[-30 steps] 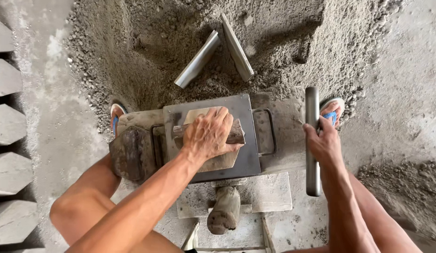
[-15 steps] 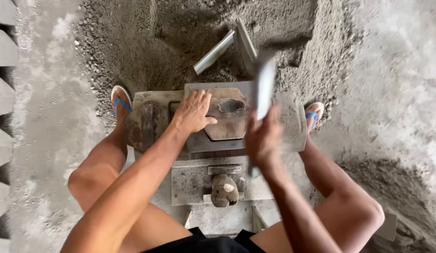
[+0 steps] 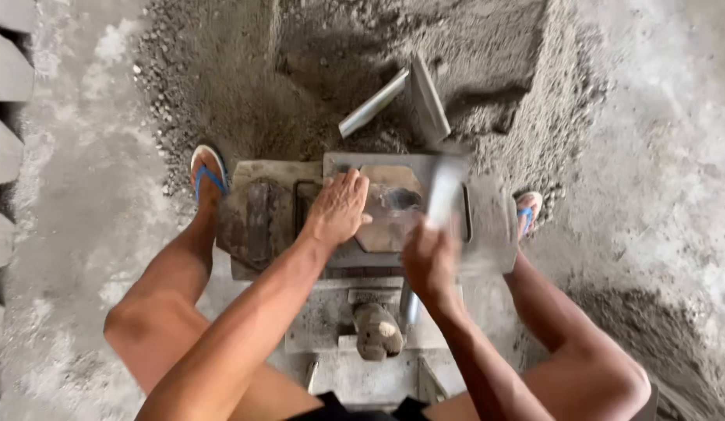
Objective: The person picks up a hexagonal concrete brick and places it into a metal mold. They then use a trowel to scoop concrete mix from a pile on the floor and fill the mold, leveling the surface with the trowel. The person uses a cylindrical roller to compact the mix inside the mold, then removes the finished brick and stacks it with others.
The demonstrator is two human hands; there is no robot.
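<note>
Left hand (image 3: 339,209) presses flat wooden plate (image 3: 389,222).

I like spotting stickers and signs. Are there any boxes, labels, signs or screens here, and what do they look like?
None in view: no package, label, sign or screen.
Only the grey metal mould under the hands, a pile of grey sand behind it, and blue sandals.

Dusty grey concrete floor (image 3: 658,156), heap of damp sand and gravel (image 3: 300,70) at 12 o'clock, row of grey cast blocks (image 3: 4,148) at 9 o'clock, soft daylight
</note>
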